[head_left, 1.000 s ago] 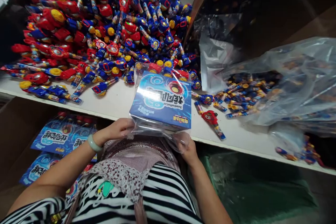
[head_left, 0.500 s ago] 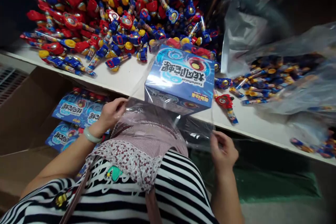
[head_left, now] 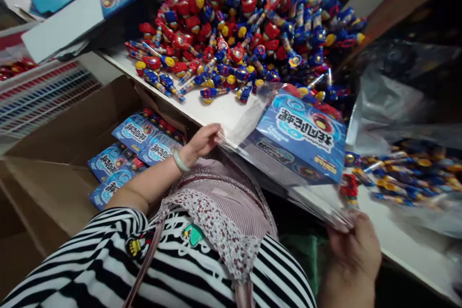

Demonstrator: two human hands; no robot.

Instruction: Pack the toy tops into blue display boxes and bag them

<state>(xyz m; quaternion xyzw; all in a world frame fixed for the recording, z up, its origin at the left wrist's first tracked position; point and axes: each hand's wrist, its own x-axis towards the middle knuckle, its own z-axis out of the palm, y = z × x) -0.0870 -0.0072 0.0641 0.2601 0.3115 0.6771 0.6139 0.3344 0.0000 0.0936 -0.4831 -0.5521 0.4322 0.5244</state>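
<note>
A blue printed box (head_left: 299, 130) stands at the table's front edge inside a clear plastic bag (head_left: 245, 142). Red and yellow toy tops show along the box's far side. My left hand (head_left: 205, 140) pinches one corner of the bag's near end, to the left of the box. At the opposite corner my right hand (head_left: 355, 245) grips the bunched film, somewhat blurred. Between my hands the film is stretched across the box's near face. Just right of the box lies a red toy (head_left: 349, 186).
A heap of red and blue toys (head_left: 231, 33) covers the table's back. More toys (head_left: 415, 168) lie at right by plastic sheeting (head_left: 382, 106). A carton (head_left: 65, 149) holding several packed blue boxes (head_left: 135, 132) stands at left below the table. Flattened box card (head_left: 65, 19) lies upper left.
The view has swung left, showing more of the carton. The bag's near end, earlier loose and hanging, is now pulled taut sideways, with my right hand gripping bunched film.
</note>
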